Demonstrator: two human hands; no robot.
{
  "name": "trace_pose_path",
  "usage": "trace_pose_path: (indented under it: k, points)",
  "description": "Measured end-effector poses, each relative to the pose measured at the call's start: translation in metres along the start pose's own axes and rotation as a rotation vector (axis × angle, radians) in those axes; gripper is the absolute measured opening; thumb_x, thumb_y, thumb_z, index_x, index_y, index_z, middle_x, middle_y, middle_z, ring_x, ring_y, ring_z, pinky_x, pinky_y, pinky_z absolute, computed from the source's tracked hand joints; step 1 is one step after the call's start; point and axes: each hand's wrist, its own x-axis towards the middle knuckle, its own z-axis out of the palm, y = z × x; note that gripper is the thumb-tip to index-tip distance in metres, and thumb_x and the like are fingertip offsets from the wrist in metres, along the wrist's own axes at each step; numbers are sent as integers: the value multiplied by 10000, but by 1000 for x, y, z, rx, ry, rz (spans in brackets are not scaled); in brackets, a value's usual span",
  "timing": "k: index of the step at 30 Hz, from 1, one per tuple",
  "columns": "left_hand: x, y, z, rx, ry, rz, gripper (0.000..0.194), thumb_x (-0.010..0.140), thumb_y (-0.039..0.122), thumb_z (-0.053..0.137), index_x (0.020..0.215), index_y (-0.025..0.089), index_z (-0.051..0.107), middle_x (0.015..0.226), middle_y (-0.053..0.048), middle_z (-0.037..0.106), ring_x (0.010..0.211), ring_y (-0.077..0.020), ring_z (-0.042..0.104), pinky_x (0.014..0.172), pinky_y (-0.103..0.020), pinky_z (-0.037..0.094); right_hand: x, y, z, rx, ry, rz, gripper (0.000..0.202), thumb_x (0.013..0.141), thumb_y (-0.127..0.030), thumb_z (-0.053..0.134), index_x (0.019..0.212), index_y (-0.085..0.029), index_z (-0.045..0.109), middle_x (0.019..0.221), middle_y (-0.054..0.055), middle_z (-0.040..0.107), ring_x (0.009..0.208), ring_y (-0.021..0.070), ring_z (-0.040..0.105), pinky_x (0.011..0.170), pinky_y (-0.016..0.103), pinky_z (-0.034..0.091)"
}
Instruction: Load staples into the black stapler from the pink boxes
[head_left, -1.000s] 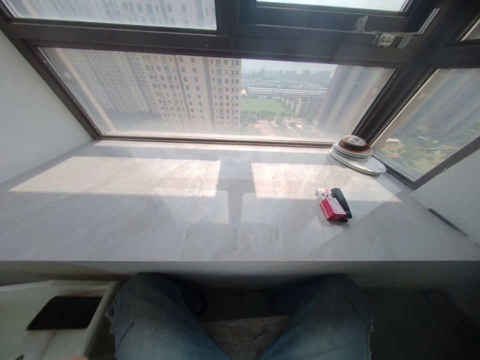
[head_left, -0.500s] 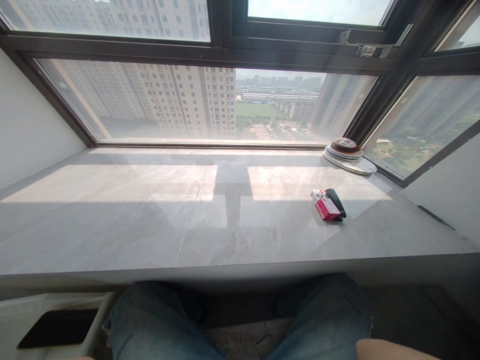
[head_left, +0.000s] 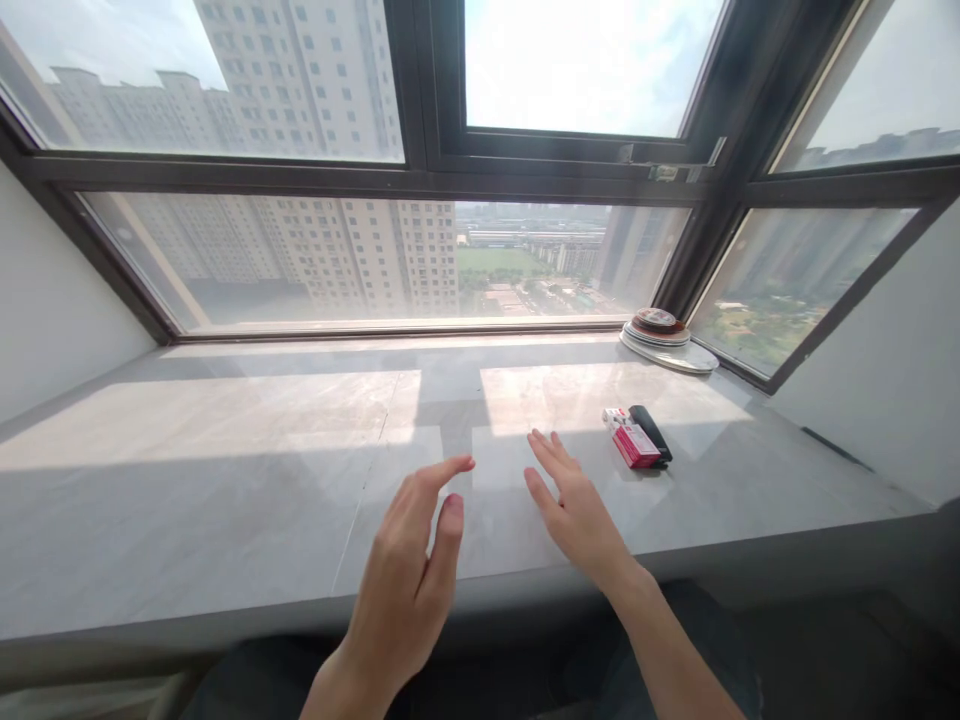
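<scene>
Above the front edge of the grey stone windowsill [head_left: 247, 540], my left hand [head_left: 409, 565] is raised with its thumb and fingers apart and nothing in it. My right hand [head_left: 574, 510] reaches over the sill too, fingers spread, also holding nothing. To the right of it lie a small pink-and-white box [head_left: 637, 447] and a smaller white box [head_left: 616, 418] with red marks behind it. Against their right side rests a black stapler [head_left: 651, 435]. Neither hand touches these things.
A stack of round plates [head_left: 664, 342] stands in the back right corner by the window frame [head_left: 720, 262]. A dark strip [head_left: 836, 449] lies along the right wall. Sunlight patches fall across the sill, and my knees are below its front edge.
Both hands have come up from the lower edge of the view to over the sill. The view has tilted upward. The boxes, stapler and plates stay in place on the sill.
</scene>
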Motion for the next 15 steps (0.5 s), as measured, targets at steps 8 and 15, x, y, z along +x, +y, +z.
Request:
trace_pose_path:
  k: [8, 15]
  points:
    - [-4, -106, 58, 556, -294, -160, 571, 1016, 497, 358, 1550, 295, 345, 1641, -24, 257, 1527, -299, 190, 1217, -583, 182, 13, 66, 71, -514, -130, 12, 585, 1026, -503, 341, 1584, -337, 283, 1661, -9, 148, 1535, 293, 73, 1217, 569, 53]
    - [-5, -106, 56, 558, -310, -168, 581, 1023, 541, 292, 1571, 347, 281, 1649, 31, 208, 1533, -264, 177, 1226, -565, 165, 33, 94, 9, -194, 224, 27, 535, 1005, -508, 383, 1474, -274, 487, 1455, 81, 530, 1332, 281, 468, 1019, 416, 449]
